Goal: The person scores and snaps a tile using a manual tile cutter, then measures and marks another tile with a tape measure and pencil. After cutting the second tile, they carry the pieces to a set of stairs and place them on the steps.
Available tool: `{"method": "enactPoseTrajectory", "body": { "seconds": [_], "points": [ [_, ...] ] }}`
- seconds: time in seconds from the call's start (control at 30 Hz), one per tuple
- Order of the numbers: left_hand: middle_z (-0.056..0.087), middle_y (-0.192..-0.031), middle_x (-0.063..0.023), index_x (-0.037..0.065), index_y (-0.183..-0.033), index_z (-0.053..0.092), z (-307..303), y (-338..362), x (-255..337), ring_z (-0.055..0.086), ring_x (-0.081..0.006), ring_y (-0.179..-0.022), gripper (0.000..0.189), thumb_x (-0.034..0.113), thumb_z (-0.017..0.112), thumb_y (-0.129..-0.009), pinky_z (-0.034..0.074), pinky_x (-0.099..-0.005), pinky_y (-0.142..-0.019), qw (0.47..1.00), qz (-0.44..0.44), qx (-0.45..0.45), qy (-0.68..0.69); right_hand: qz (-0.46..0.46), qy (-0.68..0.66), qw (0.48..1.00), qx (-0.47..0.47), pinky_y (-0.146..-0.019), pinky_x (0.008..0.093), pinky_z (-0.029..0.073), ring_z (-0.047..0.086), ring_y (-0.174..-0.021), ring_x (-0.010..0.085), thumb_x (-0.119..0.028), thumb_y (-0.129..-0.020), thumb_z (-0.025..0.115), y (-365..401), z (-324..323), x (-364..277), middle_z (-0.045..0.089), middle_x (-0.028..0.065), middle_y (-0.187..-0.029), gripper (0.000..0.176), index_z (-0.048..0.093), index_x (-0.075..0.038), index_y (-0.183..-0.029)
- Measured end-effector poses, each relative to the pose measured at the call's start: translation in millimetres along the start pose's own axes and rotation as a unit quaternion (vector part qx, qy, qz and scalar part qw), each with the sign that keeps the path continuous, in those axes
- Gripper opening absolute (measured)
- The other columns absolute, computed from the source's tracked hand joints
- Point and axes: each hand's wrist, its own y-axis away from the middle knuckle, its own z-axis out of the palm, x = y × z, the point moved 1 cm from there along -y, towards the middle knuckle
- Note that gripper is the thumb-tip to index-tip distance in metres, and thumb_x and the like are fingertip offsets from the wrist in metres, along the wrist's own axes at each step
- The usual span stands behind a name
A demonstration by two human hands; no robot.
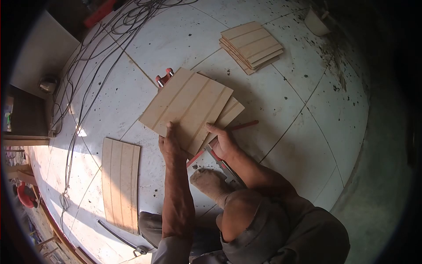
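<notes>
A beige tile with brown stripes (187, 103) is held up in front of me, tilted, with a second striped tile (229, 113) showing from under its right edge. My left hand (171, 145) is closed on the near edge of the top tile, thumb on its face and fingers underneath. At the lower right corner my right hand (223, 143) pinches the tile, its thumb on top. Below the tiles lies a tool with red bars (244, 125) and a metal rail; its far end with red and chrome parts (165, 77) sticks out beyond them. The tiles hide its middle.
A stack of striped tiles (252, 44) sits farther off on the white tiled floor (307, 145). One long striped tile (121, 185) lies at the left. Black cables (94, 81) run along the left side. A white bucket (316, 23) stands at the back right, near scattered dirt.
</notes>
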Motion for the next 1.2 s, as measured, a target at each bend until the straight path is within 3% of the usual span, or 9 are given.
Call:
{"method": "enactPoseTrajectory", "body": {
  "seconds": [0.2,0.3,0.37,0.6,0.73,0.9,1.0,1.03,1.2],
  "points": [
    [0.058,-0.108,-0.0159,-0.005,-0.119,0.046,13.5,42.0,38.1,0.059,-0.0213,-0.095,0.041,0.024,0.057,-0.092,0.05,-0.0341,-0.081,0.977,0.194,-0.033,-0.086,0.003,-0.046,0.984,-0.17,-0.095,0.0388,0.045,0.054,-0.112,0.0205,-0.019,-0.084,0.066,18.0,18.7,-4.8,0.055,0.0081,-0.119,0.048,0.045,-0.006,-0.125],
    [0.057,-0.108,-0.0168,-0.006,-0.118,0.047,32.1,64.7,74.5,0.059,-0.0216,-0.095,0.041,0.027,0.054,-0.093,0.05,-0.0341,-0.08,0.957,0.264,-0.022,-0.121,0.058,-0.101,0.953,-0.279,-0.097,0.0399,0.043,0.051,-0.117,0.021,-0.029,-0.085,0.066,15.4,56.7,-12.4,0.051,0.0088,-0.126,0.058,0.039,-0.007,-0.132],
    [0.057,-0.108,-0.0171,-0.007,-0.117,0.048,32.5,72.3,92.2,0.059,-0.0218,-0.095,0.043,0.028,0.055,-0.093,0.051,-0.0342,-0.078,0.924,0.35,-0.042,-0.151,-0.018,-0.091,0.942,-0.321,-0.099,0.042,0.041,0.048,-0.121,0.0236,-0.046,-0.088,0.057,12.7,85.5,-16.1,0.05,0.0084,-0.13,0.066,0.035,-0.008,-0.137],
    [0.053,-0.115,-0.0196,-0.006,-0.118,0.046,31.8,96.6,104.6,0.055,-0.0224,-0.102,0.042,0.024,0.058,-0.091,0.048,-0.035,-0.084,0.884,0.438,0.027,-0.162,-0.004,-0.109,0.899,-0.424,-0.099,0.0428,0.041,0.047,-0.121,0.026,-0.05,-0.085,0.059,12.3,140.3,-36.8,0.049,0.0121,-0.13,0.071,0.038,-0.005,-0.135],
    [0.051,-0.117,-0.0201,-0.006,-0.123,0.042,20.7,91.7,115.0,0.055,-0.025,-0.104,0.052,0.031,0.057,-0.091,0.048,-0.0357,-0.087,0.905,0.403,0.038,-0.129,-0.042,-0.041,0.934,-0.352,-0.095,0.0429,0.045,0.051,-0.115,0.0264,-0.044,-0.083,0.064,18.8,149.3,-20.9,0.052,0.0139,-0.124,0.068,0.04,-0.003,-0.132],
    [0.038,-0.135,-0.0178,0.003,-0.138,0.029,8.2,75.4,115.8,0.041,-0.0308,-0.124,0.073,0.054,0.049,-0.09,0.041,-0.0461,-0.101,0.974,0.198,0.05,0.099,-0.133,0.094,0.939,-0.304,-0.09,0.0384,0.047,0.057,-0.104,0.0208,-0.037,-0.078,0.07,23.4,137.6,-32.1,0.061,0.0128,-0.107,0.059,0.051,-0.002,-0.122],
    [0.032,-0.14,-0.0147,0.011,-0.141,0.026,-21.2,41.6,91.4,0.034,-0.03,-0.129,0.082,0.061,0.056,-0.082,0.037,-0.048,-0.104,0.971,0.153,-0.023,0.183,-0.254,0.385,0.852,-0.248,-0.087,0.0324,0.046,0.057,-0.1,0.0171,-0.026,-0.074,0.076,61.0,142.3,-40.7,0.063,0.0106,-0.106,0.054,0.055,0.001,-0.115],
    [0.034,-0.139,-0.0134,0.013,-0.141,0.027,-34.0,29.3,79.3,0.037,-0.0297,-0.128,0.083,0.062,0.056,-0.081,0.037,-0.0482,-0.104,0.963,0.144,-0.055,0.223,-0.271,0.378,0.825,-0.321,-0.089,0.0334,0.045,0.056,-0.103,0.0182,-0.027,-0.076,0.074,58.0,134.2,-28.8,0.062,0.0121,-0.109,0.061,0.049,0.001,-0.124],
    [0.041,-0.135,-0.0122,0.014,-0.141,0.026,-40.9,19.0,51.3,0.044,-0.0294,-0.122,0.083,0.07,0.045,-0.082,0.042,-0.0459,-0.101,0.96,0.124,-0.028,0.248,-0.188,0.348,0.866,-0.304,-0.092,0.0348,0.042,0.056,-0.107,0.0221,-0.026,-0.081,0.069,46.3,104.6,10.9,0.06,0.0147,-0.115,0.053,0.051,-0.001,-0.123]
  ]
}}
